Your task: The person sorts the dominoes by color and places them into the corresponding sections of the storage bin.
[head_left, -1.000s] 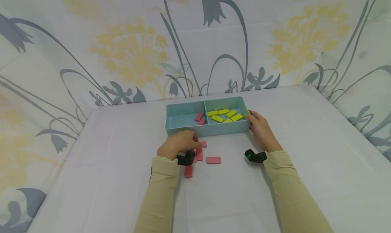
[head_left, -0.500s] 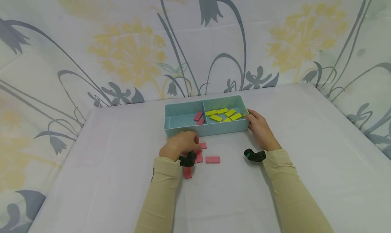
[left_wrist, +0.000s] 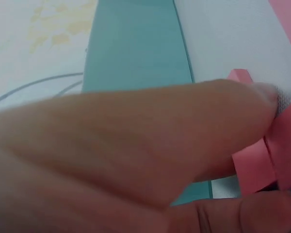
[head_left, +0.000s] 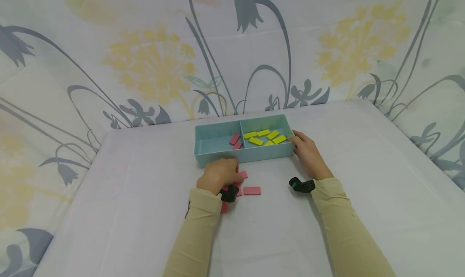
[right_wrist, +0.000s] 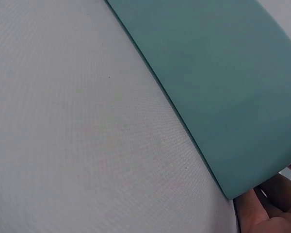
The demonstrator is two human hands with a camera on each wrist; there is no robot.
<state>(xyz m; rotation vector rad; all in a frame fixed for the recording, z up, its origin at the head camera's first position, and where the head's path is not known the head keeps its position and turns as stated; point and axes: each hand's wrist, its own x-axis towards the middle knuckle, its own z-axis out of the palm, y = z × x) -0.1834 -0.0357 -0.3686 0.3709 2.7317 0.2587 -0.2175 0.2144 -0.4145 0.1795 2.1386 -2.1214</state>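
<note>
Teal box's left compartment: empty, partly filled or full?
Partly filled: two pink blocks lie near the divider, with bare compartment floor visible left of them.

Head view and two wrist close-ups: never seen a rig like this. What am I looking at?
No machine: a person's bare left hand and right hand. The wide view is from the head; each close-up is from one wrist. On the white surface stands a two-compartment blue box: two pink pieces in its left compartment, yellow pieces in its right. Loose pink pieces lie in front. The right hand holds the box's right end; the left reaches among the loose pieces, its grip unclear.
</note>
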